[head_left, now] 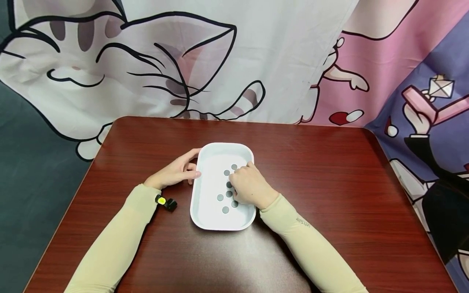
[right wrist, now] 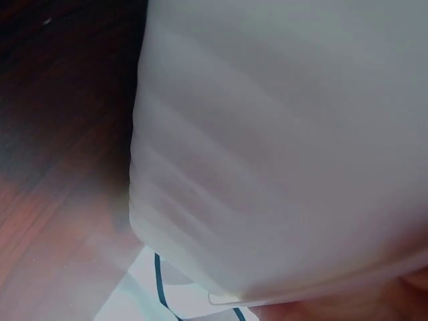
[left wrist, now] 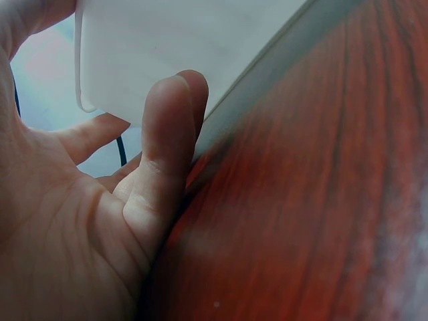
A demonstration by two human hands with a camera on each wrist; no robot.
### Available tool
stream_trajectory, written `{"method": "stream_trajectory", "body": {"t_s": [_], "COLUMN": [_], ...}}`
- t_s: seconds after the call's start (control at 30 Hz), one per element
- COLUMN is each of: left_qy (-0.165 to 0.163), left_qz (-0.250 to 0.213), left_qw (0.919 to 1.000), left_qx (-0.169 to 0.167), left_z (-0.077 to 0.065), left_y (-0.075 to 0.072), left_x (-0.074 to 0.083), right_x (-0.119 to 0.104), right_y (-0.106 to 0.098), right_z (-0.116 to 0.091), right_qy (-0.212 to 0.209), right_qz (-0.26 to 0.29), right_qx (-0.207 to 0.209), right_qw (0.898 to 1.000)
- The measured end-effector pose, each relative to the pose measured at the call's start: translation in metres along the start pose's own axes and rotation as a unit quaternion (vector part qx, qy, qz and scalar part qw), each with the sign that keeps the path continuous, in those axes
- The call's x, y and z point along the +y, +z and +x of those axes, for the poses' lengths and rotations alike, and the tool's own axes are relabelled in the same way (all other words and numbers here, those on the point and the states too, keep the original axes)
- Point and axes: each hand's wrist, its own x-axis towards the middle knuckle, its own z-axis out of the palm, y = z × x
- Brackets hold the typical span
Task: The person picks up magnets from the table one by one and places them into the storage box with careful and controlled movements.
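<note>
A white rectangular tray [head_left: 209, 215] with rounded corners lies on the table. Several small flat grey discs [head_left: 225, 210] are scattered over its middle. My left hand [head_left: 179, 169] is at the tray's left side, thumb tip at the rim and index finger stretched toward the far corner. In the left wrist view its thumb [left wrist: 167, 127] stands upright against the tray's white side wall [left wrist: 147, 53]. Over the tray's right half, my right hand [head_left: 250, 185] has its fingers curled down among the discs. Its fingertips are hidden, so I cannot tell whether they pinch a disc.
The tray stands on a dark red wood-grain table [head_left: 311, 171] with rounded far corners. A cartoon-printed cloth [head_left: 278, 61] hangs behind it. A small black device [head_left: 170, 204] is strapped at the left wrist. A pale sleeve [right wrist: 267, 134] fills most of the right wrist view.
</note>
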Motion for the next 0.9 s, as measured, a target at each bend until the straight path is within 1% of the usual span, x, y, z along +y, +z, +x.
{"method": "stream_trajectory", "body": {"t_s": [0.23, 0.3, 0.37, 0.57, 0.67, 0.9], "left_qy": [0.001, 0.002, 0.001, -0.001, 0.001, 0.002], "left_qz": [0.001, -0.001, -0.002, -0.002, 0.0, 0.0], "left_qw": [1.0, 1.0, 1.0, 1.0, 1.0, 1.0], "left_qx": [0.0, 0.0, 0.002, 0.003, 0.004, 0.008], "left_z": [0.0, 0.0, 0.0, -0.002, -0.003, -0.003], "left_y": [0.0, -0.001, -0.001, -0.002, -0.002, -0.001], "left_x": [-0.002, -0.002, -0.002, -0.003, -0.006, -0.009], "right_x": [0.001, 0.002, 0.003, 0.008, 0.013, 0.03], "right_y": [-0.004, -0.006, -0.008, -0.013, -0.014, -0.018], "right_z": [-0.001, -0.002, -0.003, -0.008, -0.013, -0.03], "right_qy": [0.0, -0.001, -0.004, -0.037, -0.045, -0.053], "right_qz": [0.017, 0.024, 0.032, 0.042, 0.044, 0.077], "right_qx": [-0.003, 0.002, 0.016, 0.082, 0.099, 0.138], "right_qw": [1.0, 1.0, 0.999, 0.995, 0.993, 0.986]}}
